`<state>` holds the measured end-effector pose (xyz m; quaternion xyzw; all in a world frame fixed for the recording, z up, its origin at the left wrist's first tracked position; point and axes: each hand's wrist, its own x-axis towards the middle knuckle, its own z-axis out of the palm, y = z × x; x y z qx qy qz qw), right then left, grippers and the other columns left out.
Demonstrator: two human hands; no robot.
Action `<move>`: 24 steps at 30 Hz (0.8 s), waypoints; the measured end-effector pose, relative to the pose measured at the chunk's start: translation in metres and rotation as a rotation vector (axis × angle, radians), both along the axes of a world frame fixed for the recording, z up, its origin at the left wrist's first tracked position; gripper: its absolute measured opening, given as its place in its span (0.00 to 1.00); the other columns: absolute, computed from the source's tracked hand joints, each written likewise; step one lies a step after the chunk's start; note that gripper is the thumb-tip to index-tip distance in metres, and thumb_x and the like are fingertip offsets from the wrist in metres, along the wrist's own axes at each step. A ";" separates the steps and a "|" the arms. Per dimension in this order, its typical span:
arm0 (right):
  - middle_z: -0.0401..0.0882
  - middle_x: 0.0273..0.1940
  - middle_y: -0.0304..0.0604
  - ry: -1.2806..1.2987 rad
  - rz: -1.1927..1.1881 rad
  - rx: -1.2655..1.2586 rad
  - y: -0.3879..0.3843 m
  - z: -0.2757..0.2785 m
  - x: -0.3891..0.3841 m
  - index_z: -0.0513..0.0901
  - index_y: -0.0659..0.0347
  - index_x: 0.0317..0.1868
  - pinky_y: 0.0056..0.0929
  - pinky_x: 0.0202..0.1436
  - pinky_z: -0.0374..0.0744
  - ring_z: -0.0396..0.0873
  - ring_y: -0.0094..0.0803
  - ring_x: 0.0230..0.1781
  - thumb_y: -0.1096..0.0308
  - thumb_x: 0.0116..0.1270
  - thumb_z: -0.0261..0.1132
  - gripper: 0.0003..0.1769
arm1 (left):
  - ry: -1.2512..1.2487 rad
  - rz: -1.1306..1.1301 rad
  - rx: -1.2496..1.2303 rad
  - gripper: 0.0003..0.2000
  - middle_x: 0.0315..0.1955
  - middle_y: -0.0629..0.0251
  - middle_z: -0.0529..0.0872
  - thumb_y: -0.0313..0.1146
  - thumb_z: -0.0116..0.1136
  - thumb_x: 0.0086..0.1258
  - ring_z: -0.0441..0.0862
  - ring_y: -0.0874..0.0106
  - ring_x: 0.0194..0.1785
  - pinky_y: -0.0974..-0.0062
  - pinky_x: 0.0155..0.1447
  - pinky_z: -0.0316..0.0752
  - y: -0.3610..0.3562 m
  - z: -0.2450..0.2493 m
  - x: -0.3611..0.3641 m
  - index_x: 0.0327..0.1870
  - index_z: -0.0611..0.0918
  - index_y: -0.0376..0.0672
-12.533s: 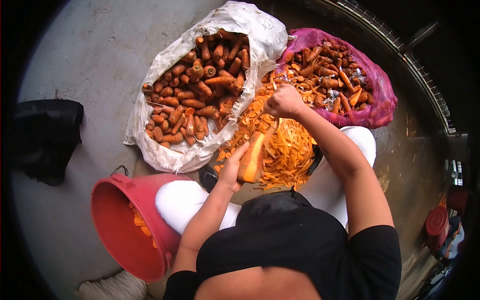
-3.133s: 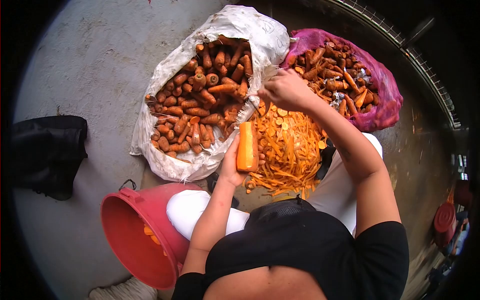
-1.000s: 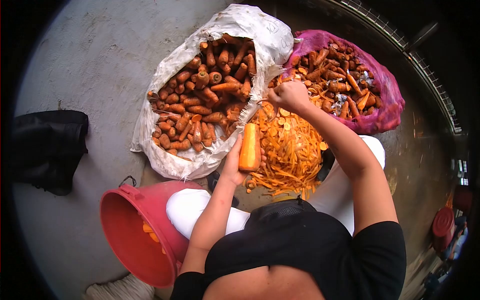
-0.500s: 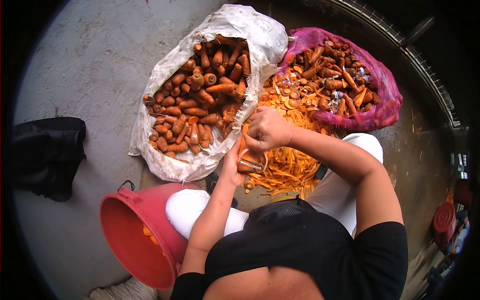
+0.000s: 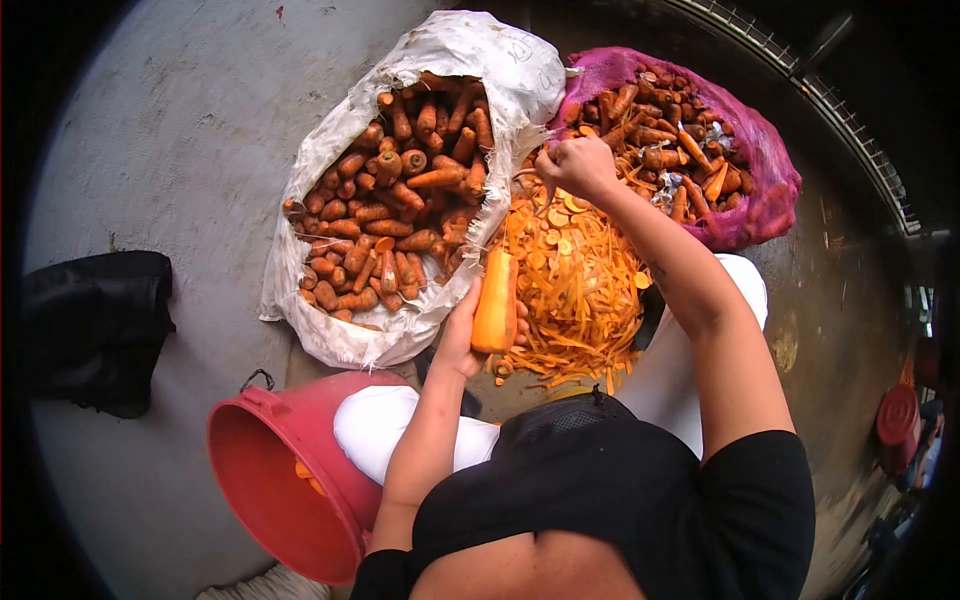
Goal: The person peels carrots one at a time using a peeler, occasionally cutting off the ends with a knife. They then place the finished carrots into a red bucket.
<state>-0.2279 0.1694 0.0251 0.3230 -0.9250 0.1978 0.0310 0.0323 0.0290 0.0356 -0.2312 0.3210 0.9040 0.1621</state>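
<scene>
Head view: the right hand (image 5: 582, 168), clenched round one peeler (image 5: 547, 187), has lifted off the one carrot (image 5: 495, 303) the left hand (image 5: 461, 332) grips (fingers curled snugly) beside the peelings (image 5: 580, 305), near two sacks (image 5: 515, 85).

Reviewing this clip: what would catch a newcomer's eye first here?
Probably the bright heap of orange peelings on the floor between the person's legs, with a thick, largely peeled carrot in the left hand beside it. Beyond lie a white sack gaping open over unpeeled carrots and, to its right, a vivid pink mesh sack.
</scene>
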 end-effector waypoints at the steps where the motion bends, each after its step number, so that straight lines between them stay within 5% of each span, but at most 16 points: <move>1: 0.77 0.12 0.36 -0.160 0.029 -0.028 -0.003 0.011 0.009 0.85 0.48 0.16 0.31 0.23 0.76 0.75 0.28 0.11 0.49 0.66 0.54 0.25 | -0.027 0.038 0.023 0.25 0.35 0.57 0.83 0.55 0.39 0.76 0.84 0.66 0.35 0.68 0.38 0.83 -0.001 0.000 -0.003 0.55 0.74 0.40; 2: 0.78 0.13 0.34 -0.040 0.134 -0.075 -0.007 0.009 0.017 0.87 0.45 0.19 0.28 0.17 0.73 0.74 0.26 0.10 0.49 0.66 0.55 0.22 | -0.054 0.073 0.045 0.25 0.36 0.57 0.83 0.55 0.39 0.76 0.84 0.66 0.36 0.67 0.39 0.83 -0.002 0.000 -0.006 0.54 0.74 0.40; 5: 0.75 0.10 0.34 0.032 0.490 -0.337 -0.023 0.012 0.058 0.86 0.47 0.15 0.32 0.26 0.75 0.72 0.31 0.09 0.55 0.62 0.59 0.19 | -0.172 0.210 -0.009 0.26 0.40 0.55 0.82 0.53 0.36 0.77 0.84 0.62 0.39 0.62 0.42 0.83 -0.006 -0.019 -0.008 0.58 0.72 0.38; 6: 0.75 0.11 0.36 0.075 0.578 -0.448 -0.027 0.015 0.075 0.83 0.49 0.12 0.32 0.28 0.73 0.70 0.33 0.10 0.58 0.59 0.60 0.18 | -0.020 0.229 0.048 0.23 0.43 0.58 0.82 0.50 0.39 0.77 0.83 0.65 0.44 0.63 0.48 0.82 0.000 -0.006 -0.010 0.56 0.73 0.39; 9: 0.71 0.12 0.35 0.115 0.758 -0.549 -0.027 0.027 0.105 0.71 0.52 0.09 0.32 0.29 0.69 0.72 0.33 0.17 0.64 0.55 0.62 0.18 | -0.162 0.265 0.183 0.20 0.44 0.61 0.83 0.48 0.41 0.77 0.82 0.68 0.46 0.66 0.50 0.81 -0.006 -0.015 -0.011 0.56 0.74 0.40; 18: 0.72 0.12 0.36 0.113 0.702 -0.418 -0.023 0.020 0.094 0.71 0.51 0.08 0.32 0.27 0.69 0.72 0.31 0.17 0.63 0.57 0.61 0.20 | -0.092 0.158 0.112 0.19 0.40 0.63 0.84 0.48 0.41 0.77 0.84 0.69 0.40 0.66 0.40 0.82 0.001 -0.009 -0.010 0.54 0.76 0.44; 21: 0.73 0.12 0.37 0.137 0.454 -0.311 -0.020 0.011 0.056 0.75 0.50 0.09 0.30 0.30 0.71 0.71 0.30 0.15 0.61 0.60 0.60 0.20 | -0.076 0.090 0.052 0.21 0.34 0.59 0.82 0.49 0.37 0.78 0.84 0.66 0.33 0.65 0.33 0.82 -0.002 -0.010 -0.004 0.55 0.75 0.41; 23: 0.75 0.12 0.40 0.258 0.438 -0.068 -0.012 0.002 0.024 0.80 0.51 0.12 0.33 0.34 0.74 0.72 0.34 0.14 0.56 0.62 0.58 0.21 | -0.031 0.049 0.060 0.22 0.33 0.58 0.81 0.49 0.36 0.78 0.83 0.65 0.32 0.66 0.32 0.81 0.001 -0.007 -0.002 0.55 0.74 0.40; 24: 0.76 0.14 0.43 0.121 0.302 0.101 -0.010 0.000 0.017 0.82 0.53 0.15 0.35 0.39 0.74 0.73 0.36 0.15 0.55 0.62 0.56 0.21 | -0.001 0.047 0.101 0.23 0.34 0.55 0.82 0.51 0.39 0.77 0.84 0.65 0.34 0.68 0.34 0.83 0.001 -0.005 -0.001 0.54 0.73 0.38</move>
